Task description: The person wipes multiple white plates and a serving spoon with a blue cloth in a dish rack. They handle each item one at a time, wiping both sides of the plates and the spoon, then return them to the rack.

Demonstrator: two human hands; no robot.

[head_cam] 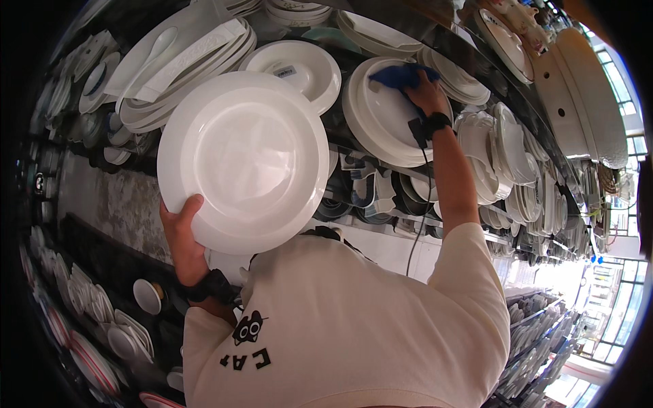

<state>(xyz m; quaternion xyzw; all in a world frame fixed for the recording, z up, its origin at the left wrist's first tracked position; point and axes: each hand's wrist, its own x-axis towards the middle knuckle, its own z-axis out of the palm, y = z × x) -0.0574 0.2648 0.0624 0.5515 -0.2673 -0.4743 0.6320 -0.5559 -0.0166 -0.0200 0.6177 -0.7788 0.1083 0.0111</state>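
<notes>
My left hand point(182, 232) grips a large white plate point(245, 153) by its near left rim. The thumb lies on top of the rim and the fingers are hidden underneath. Its wide rim and shallow well face up, with light glinting off the glaze. My right hand point(426, 94) holds a blue cloth point(400, 76) against the top of a stack of white plates point(377, 115) on the shelf. A dark band sits on each wrist, and a thin black cable hangs from the right one.
Just behind the held plate, a white dish point(311, 69) bears a small label. Oval platters point(204, 76) are piled at the left, with a white spoon point(153, 53) on them. Bowls and plates point(492, 153) crowd the right. A metal shelf edge point(408, 25) runs above the plate stack.
</notes>
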